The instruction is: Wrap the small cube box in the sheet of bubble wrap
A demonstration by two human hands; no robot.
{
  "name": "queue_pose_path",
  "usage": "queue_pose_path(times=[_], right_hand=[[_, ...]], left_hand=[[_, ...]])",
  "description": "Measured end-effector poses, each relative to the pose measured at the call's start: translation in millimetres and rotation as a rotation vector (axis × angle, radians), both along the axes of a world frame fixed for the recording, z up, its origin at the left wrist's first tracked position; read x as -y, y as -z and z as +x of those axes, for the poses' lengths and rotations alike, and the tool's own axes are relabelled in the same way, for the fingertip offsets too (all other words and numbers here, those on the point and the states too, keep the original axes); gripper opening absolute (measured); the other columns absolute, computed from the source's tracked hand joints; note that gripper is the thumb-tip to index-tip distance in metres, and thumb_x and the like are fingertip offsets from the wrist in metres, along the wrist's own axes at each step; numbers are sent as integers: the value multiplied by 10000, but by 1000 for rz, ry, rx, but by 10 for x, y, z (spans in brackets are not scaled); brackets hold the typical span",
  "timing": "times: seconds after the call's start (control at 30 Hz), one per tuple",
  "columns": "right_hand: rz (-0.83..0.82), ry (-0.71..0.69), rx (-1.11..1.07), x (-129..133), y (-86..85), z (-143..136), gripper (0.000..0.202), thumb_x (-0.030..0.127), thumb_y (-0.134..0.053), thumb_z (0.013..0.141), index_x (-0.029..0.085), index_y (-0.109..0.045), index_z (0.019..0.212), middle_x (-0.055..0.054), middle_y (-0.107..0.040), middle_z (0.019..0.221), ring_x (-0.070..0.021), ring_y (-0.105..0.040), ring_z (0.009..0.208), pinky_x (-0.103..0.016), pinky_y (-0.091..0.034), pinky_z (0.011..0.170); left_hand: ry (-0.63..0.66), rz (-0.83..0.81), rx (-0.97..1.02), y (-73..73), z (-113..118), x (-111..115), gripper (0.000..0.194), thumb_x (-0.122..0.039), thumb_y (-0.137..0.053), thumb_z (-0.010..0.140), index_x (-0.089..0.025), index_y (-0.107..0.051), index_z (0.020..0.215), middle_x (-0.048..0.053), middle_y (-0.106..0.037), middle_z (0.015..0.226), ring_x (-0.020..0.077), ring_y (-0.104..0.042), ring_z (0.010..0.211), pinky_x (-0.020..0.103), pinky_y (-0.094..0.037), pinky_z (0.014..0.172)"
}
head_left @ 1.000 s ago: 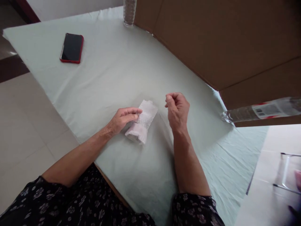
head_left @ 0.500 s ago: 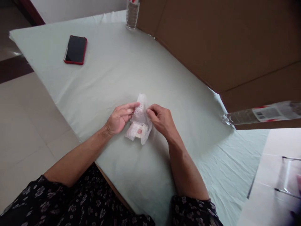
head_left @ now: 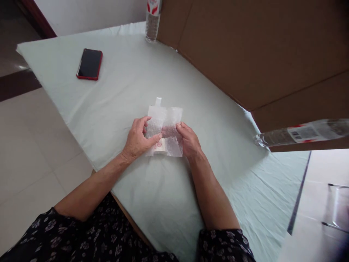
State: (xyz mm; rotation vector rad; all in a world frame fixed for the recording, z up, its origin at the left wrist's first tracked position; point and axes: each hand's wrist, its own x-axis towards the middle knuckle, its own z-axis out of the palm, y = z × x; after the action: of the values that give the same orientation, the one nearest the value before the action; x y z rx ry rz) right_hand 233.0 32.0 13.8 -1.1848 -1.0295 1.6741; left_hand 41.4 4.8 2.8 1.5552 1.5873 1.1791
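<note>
A sheet of clear bubble wrap (head_left: 156, 122) lies spread open near the middle of the table, a pale tab sticking up from its far edge. On its near part rests a small cream-coloured block (head_left: 160, 145) with a reddish mark. My left hand (head_left: 140, 138) is at the wrap's left side, fingers apart, with the thumb reaching over to the block's far edge. At the right side, my right hand (head_left: 188, 138) pinches the wrap's edge between thumb and fingers.
A black phone in a red case (head_left: 89, 64) lies on the pale green tablecloth (head_left: 120, 87) at the far left. Large brown cardboard (head_left: 245, 47) stands at the back right, with one upright bottle (head_left: 152, 25) and another bottle (head_left: 305, 133) beside it. A metal frame (head_left: 335, 203) shows at right.
The bubble wrap has been opened out from a narrow bundle into a wider sheet. My left thumb has moved onto the block area, and my right hand has shifted slightly nearer me.
</note>
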Motion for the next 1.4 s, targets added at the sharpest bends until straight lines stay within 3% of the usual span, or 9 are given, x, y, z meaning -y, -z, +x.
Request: queue_pose_path(times=[0.2,0.33,0.57,0.77,0.9,1.0,1.1,1.3,1.4], right_hand=[[62,-157,-20,83,-19,-69,464,661,-672,817,248,-638,1025,-39,-755,898,-256,-744,883,-394,-594,761],[99,7,70,-7,37,-22,484,714,-682,769,254,-570,871,-45,-747,876,-247,-736,856,-399,-602,751],[129,262,295,-139,167,183,382,571,-719,716,245,-519,717,62,-502,575,-124,-500,500,-274,-465,481],[339,399,476,-113,81,257,285,438,-686,787,218,-616,954,5,-650,828,-136,-591,695,-275,-494,605],[544,184,681,22,-171,270,336,514,-676,857,246,-671,1058,-51,-686,1041,-192,-637,890,-388,-537,833],[760,239,936,161,-390,265,306,512,-702,868,260,-700,1043,-110,-642,1232,-296,-598,1143,-530,-465,1024],[868,349,1024,274,-524,261,307,498,-675,903,267,-696,1105,-134,-595,1357,-348,-529,1295,-595,-390,1103],[462,-124,699,491,-476,254,493,603,-550,969,268,-616,1325,-78,-752,1087,-251,-685,1027,-424,-531,898],[399,-433,502,670,-439,296,441,567,-438,1030,268,-671,1257,-23,-757,893,-188,-691,840,-351,-535,819]], left_hand=[[55,-90,-1,-84,17,1,388,-324,-722,681,-179,-666,1036,1,-626,818,159,-552,740,309,-475,740],[-87,-138,248,-69,-62,-76,129,-300,-610,690,-188,-639,747,-27,-567,647,131,-508,621,277,-421,632],[-272,-236,738,-10,-211,-248,262,-283,-655,606,-193,-609,848,-30,-597,634,111,-533,549,232,-425,532],[-182,-202,511,29,-241,-227,540,-214,-647,683,-175,-573,1217,-7,-634,796,118,-565,595,228,-426,514],[-244,-14,232,51,-293,-208,579,-151,-610,706,-192,-572,1283,57,-651,1011,175,-637,833,277,-510,674],[-286,260,10,-17,-307,-139,501,-145,-601,737,-207,-617,1234,98,-630,1216,239,-611,1107,345,-526,869],[-138,318,-97,-104,-285,-47,268,-207,-577,831,-209,-685,1077,81,-699,1112,251,-626,1083,397,-495,967],[127,72,-275,-299,-314,154,378,-480,-544,936,-181,-729,1075,70,-711,805,264,-633,846,421,-462,912],[407,9,-278,-414,-452,346,402,-480,-440,1003,-212,-740,1014,30,-671,710,223,-635,748,333,-464,798]])
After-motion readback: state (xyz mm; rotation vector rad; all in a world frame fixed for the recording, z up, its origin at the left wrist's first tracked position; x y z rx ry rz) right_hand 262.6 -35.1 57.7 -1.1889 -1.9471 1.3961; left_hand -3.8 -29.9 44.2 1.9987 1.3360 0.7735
